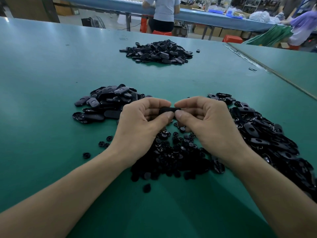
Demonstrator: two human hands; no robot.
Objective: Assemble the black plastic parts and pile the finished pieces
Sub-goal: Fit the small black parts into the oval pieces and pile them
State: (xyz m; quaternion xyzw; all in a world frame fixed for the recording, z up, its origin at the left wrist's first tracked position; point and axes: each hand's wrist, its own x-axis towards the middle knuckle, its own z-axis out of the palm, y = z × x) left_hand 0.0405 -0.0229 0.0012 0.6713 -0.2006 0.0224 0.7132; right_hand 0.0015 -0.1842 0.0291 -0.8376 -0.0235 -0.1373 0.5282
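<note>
Many loose parts (171,155) remain as left hand (140,124) and right hand (205,124) pinch one piece (169,109), apparent finished pile (159,52) toward the far edge of the tabletop (51,66).

The single head-worn view looks forward and steeply down across the green table (42,69) — near the hands, wide-angled — with other workbenches behind

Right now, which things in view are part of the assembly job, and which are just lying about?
In the job: left hand, right hand, black part they pinch, left pile, right pile, round clips, far pile.
Lying about: floor fan, red stool, cardboard boxes, stray scrap.
</note>
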